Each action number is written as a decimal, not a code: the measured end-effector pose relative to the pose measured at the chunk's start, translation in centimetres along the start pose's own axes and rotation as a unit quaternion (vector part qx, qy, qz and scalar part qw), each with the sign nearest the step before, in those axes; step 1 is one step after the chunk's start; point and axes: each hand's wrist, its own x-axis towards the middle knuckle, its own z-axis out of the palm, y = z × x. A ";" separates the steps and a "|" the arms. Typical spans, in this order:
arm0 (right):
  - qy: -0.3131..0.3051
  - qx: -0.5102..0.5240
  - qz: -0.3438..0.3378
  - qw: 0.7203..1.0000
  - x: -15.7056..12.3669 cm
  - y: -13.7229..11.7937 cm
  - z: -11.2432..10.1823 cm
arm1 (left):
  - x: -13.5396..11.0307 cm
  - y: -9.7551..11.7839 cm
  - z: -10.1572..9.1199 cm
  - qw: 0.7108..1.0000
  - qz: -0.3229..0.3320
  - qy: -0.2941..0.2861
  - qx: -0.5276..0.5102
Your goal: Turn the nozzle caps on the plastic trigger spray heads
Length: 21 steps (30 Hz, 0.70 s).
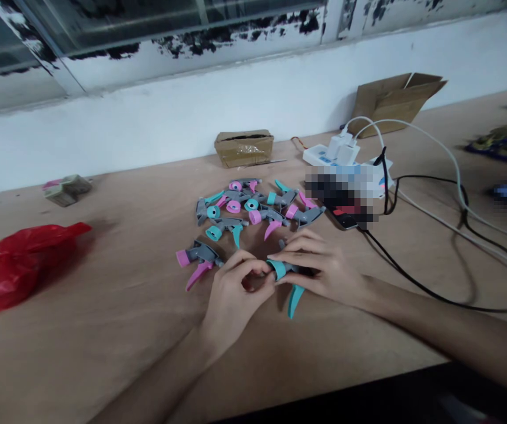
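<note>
My right hand (319, 265) is closed around a grey spray-trigger head with a teal collar and teal trigger (289, 282), held just above the wooden table (103, 330). My left hand (235, 291) pinches at the teal collar end, fingers curled together. Just left of my hands lies a grey spray head with pink collar and pink trigger (198, 260). Behind my hands sits a pile of several spray heads (257, 206) in teal and pink.
A red plastic bag (19, 262) lies at the left. A white power strip (345, 162) with chargers and trailing black and white cables (438, 235) is at the right. A small taped carton (244, 147) and an open cardboard box (392, 100) stand by the wall.
</note>
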 end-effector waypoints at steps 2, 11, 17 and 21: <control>0.003 -0.007 -0.002 1.000 0.0 -0.1 0.0 | 0.0 -0.1 0.2 1.000 -0.014 -0.007 -0.020; 0.032 -0.013 0.041 0.999 0.3 -0.8 -0.1 | -0.2 0.2 -0.6 0.999 0.002 0.043 -0.010; 0.009 -0.012 0.030 0.999 0.0 -0.6 0.2 | -0.3 0.4 -0.2 0.999 -0.004 -0.039 0.016; 0.023 0.008 0.072 0.997 0.1 -1.2 -0.4 | -0.4 0.6 -0.7 0.999 0.006 -0.021 0.038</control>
